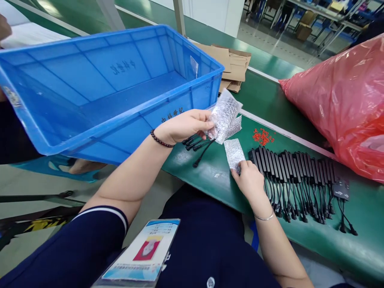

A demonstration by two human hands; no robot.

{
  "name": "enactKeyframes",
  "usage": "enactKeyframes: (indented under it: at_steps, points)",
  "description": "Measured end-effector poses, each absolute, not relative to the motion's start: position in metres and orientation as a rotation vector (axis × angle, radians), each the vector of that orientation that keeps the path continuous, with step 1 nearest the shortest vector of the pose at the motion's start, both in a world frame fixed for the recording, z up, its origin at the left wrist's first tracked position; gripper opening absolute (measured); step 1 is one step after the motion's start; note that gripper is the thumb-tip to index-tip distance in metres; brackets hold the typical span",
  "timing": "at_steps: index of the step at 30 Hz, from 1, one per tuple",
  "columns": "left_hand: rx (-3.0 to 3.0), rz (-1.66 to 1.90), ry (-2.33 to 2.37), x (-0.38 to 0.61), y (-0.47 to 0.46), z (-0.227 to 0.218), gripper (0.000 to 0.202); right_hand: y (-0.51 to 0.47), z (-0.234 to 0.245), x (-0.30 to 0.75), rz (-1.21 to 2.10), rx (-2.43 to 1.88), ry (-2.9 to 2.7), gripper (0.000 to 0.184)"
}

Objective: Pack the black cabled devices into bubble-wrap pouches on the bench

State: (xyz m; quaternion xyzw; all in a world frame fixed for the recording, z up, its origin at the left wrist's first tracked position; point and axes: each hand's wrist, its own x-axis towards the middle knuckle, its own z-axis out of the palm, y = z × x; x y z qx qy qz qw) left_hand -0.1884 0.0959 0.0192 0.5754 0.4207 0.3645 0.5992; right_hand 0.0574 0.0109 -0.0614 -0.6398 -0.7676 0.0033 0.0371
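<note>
A bubble-wrap bag [225,114] is pinched in my left hand [192,122], which is raised over the table by the blue bin's corner. A black cable with a plug end [198,161] hangs below that bag. Another bubble-wrap bag [235,127] lies just behind it, with black cable ends [193,143] under my left hand. My right hand [249,178] has its fingers closed on the lower edge of a flat bubble-wrap bag [233,150] at the table. To its right, slim black boxes with short cables [285,166] lie side by side in a row.
A large blue bin [120,120] stands at the left. Folded cardboard [237,66] lies behind its corner. Small red rings [263,137] are scattered on the green table [210,182]. A full red plastic bag [345,96] bulges at the right. Part of another person's hand [4,28] shows far left.
</note>
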Motion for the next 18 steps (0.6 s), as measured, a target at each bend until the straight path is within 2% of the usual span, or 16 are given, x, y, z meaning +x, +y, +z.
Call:
enactKeyframes:
  at_steps: [3, 7, 11, 13, 15, 18]
  points:
    - [1.436, 0.723, 0.996, -0.174, 0.114, 0.022, 0.005, 0.014, -0.065, 0.056, -0.039, -2.048, -2.382, 0.018]
    - [1.622, 0.462, 1.049, -0.146, 0.133, -0.001, 0.014, 0.005, -0.051, 0.073, 0.046, -2.016, -2.12, 0.015]
    - [2.038, 0.269, 1.406, -0.131, 0.139, -0.028, 0.013, -0.006, -0.038, 0.099, 0.157, -1.962, -1.859, 0.017]
    - [2.146, 0.34, 1.572, -0.126, 0.129, -0.035, 0.022, -0.01, -0.038, 0.103, 0.162, -1.918, -1.833, 0.017]
    - [2.104, 0.6, 1.607, -0.119, 0.107, -0.039, 0.03, -0.013, -0.042, 0.095, 0.088, -1.874, -1.863, 0.018]
    - [1.736, 0.917, 1.221, -0.105, 0.063, -0.044, 0.043, -0.015, -0.046, 0.07, -0.032, -1.771, -2.047, 0.022]
